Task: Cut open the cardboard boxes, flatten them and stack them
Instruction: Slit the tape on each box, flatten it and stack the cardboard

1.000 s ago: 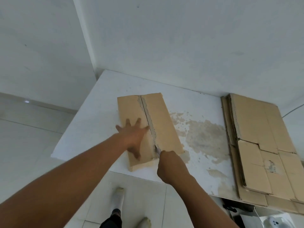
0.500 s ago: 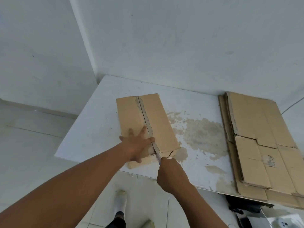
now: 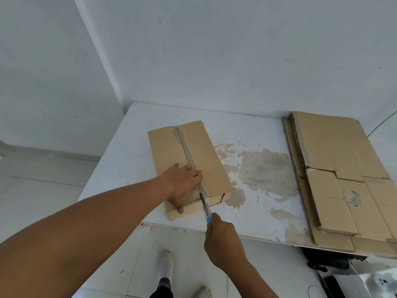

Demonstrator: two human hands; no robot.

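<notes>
Mid-frame, the left hand (image 3: 182, 186) lays its fingers (image 3: 194, 175) together, flat on the brown cardboard box (image 3: 202, 151); the right hand (image 3: 221, 239) grips a blue-handled utility knife (image 3: 206, 209) at its seam.

Left hand (image 3: 182, 186) flat, palm down; right hand (image 3: 221, 239) in a tight curl.

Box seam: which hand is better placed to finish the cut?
Right, most likely. The right hand grips the cutter, its blade at the seam's near end; the left hand lies flat on the box, pinning it.

Box (image 3: 204, 155) matt cardboard; table (image 3: 133, 151) smooth white (stained brown); cutter (image 3: 206, 208) plastic-bodied.
</notes>
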